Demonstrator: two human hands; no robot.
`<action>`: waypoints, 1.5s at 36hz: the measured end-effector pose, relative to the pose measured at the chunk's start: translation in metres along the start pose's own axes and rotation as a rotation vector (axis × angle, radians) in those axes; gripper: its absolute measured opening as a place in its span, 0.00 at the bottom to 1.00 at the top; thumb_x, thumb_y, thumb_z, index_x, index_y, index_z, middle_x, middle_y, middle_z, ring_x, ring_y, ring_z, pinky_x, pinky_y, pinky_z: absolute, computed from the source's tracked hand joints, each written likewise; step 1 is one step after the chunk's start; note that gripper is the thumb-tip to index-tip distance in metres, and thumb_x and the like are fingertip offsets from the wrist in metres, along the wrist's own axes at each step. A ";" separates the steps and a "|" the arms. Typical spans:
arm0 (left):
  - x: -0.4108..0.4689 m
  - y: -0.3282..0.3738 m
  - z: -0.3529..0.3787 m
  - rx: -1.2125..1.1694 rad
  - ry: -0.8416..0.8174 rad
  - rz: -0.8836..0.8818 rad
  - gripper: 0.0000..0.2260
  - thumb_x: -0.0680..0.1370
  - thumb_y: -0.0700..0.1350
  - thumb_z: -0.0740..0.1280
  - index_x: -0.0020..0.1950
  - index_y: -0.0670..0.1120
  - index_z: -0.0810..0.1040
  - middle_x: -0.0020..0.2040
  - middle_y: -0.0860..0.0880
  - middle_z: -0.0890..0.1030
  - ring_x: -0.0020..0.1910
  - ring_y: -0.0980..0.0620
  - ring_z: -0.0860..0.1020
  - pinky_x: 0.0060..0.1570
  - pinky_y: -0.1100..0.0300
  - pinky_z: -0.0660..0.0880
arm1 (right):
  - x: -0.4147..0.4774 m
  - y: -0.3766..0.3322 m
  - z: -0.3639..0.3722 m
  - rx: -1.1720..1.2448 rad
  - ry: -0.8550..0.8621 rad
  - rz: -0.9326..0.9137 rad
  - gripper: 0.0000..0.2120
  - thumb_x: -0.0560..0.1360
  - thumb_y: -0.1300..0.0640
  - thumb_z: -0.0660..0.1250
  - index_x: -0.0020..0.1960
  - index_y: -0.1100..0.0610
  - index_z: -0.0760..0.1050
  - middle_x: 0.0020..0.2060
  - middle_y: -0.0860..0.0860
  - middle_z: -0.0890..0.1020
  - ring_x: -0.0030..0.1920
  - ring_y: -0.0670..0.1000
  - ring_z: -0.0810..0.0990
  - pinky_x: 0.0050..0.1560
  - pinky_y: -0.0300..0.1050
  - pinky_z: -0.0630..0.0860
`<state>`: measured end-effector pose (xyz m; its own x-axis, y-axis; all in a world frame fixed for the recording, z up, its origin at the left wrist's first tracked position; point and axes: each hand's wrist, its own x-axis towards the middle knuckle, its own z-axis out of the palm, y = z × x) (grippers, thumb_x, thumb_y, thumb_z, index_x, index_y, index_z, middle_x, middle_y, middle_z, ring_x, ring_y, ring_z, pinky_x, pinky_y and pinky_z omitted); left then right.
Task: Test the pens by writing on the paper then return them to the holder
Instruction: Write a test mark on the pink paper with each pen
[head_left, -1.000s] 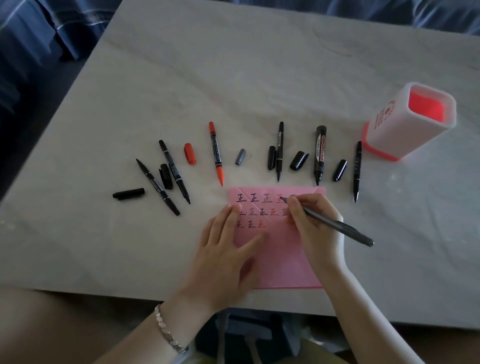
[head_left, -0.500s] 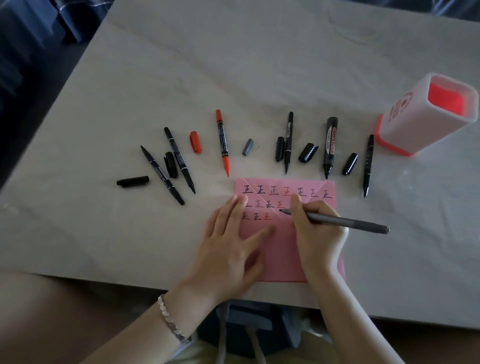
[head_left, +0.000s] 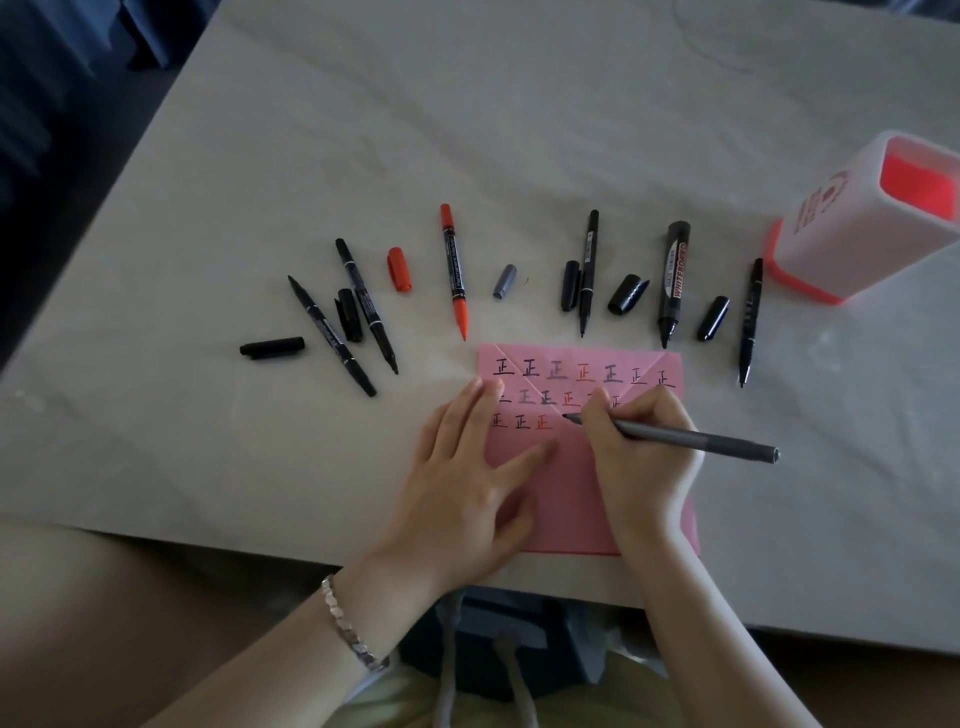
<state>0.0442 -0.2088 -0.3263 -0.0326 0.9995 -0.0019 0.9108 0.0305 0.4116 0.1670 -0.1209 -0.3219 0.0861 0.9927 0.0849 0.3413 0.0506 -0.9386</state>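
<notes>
A pink paper with rows of written characters lies at the table's near edge. My left hand lies flat on its left part, fingers spread. My right hand grips a grey pen, its tip touching the paper at the third row. Several uncapped pens lie in a row beyond the paper: a red pen, a thick black whiteboard marker, thin black pens. The white and red holder stands at the right, with no pen visible in it.
Loose caps lie between the pens: a red cap, a grey cap, several black caps. The pale table stretches far back. Dark fabric fills the upper left corner beyond its edge.
My right hand has carried the grey pen from the upper rows down and left to the third row. The view has shifted slightly; my left hand stays on the paper.
</notes>
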 end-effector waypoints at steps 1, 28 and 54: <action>0.000 0.000 0.000 -0.001 0.001 0.001 0.20 0.71 0.54 0.58 0.63 0.56 0.74 0.69 0.34 0.65 0.71 0.39 0.57 0.68 0.50 0.51 | 0.000 0.000 0.000 -0.006 -0.006 0.001 0.18 0.68 0.64 0.71 0.27 0.55 0.64 0.21 0.49 0.68 0.23 0.43 0.68 0.25 0.30 0.64; 0.000 0.000 0.000 -0.002 0.002 0.004 0.20 0.71 0.53 0.59 0.63 0.57 0.72 0.69 0.34 0.65 0.71 0.39 0.57 0.68 0.49 0.51 | 0.001 0.003 -0.001 -0.001 -0.010 0.007 0.19 0.66 0.68 0.69 0.26 0.54 0.63 0.19 0.44 0.69 0.23 0.42 0.67 0.27 0.29 0.64; 0.000 0.000 0.000 -0.009 -0.006 -0.003 0.21 0.70 0.53 0.59 0.63 0.56 0.73 0.69 0.34 0.65 0.71 0.38 0.57 0.68 0.49 0.51 | 0.001 0.001 0.000 -0.010 -0.028 -0.016 0.20 0.66 0.68 0.69 0.26 0.53 0.62 0.20 0.42 0.71 0.23 0.41 0.68 0.26 0.29 0.64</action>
<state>0.0441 -0.2084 -0.3258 -0.0332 0.9994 -0.0085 0.9070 0.0338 0.4198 0.1679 -0.1198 -0.3229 0.0541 0.9944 0.0906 0.3521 0.0659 -0.9336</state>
